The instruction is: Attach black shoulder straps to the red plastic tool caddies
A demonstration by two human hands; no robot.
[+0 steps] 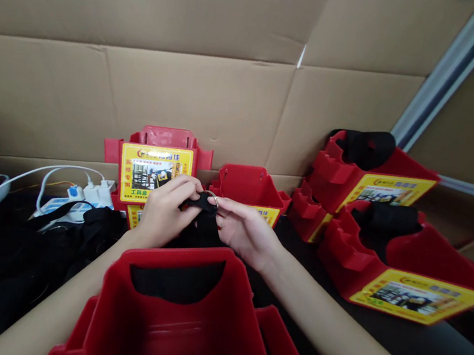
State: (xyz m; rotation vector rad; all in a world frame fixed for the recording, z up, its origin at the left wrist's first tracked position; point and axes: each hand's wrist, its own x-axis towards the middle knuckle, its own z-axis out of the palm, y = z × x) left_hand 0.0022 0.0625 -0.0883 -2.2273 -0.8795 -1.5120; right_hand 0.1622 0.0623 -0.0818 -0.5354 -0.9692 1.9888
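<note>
Just beyond a red plastic tool box (170, 330), my two hands meet over a black webbing strap (207, 228). My left hand (168, 209) pinches the strap's upper end between thumb and fingers. My right hand (245, 230) holds a metal ring (212, 196) at that same end, its fingertips close to the left ones. Black fabric also shows through the slot in the box's far wall, below the hands. The nearest box stands with its opening toward me, and its inside is dark. Part of the strap is hidden behind the fingers.
Red boxes with yellow labels stand at the back, one stack (155, 173) left and a single box (242, 184) in the middle. More boxes (416, 268) with black straps inside stand right. Black straps (36, 268) and a power strip (88, 196) lie left. Cardboard (186, 96) walls the back.
</note>
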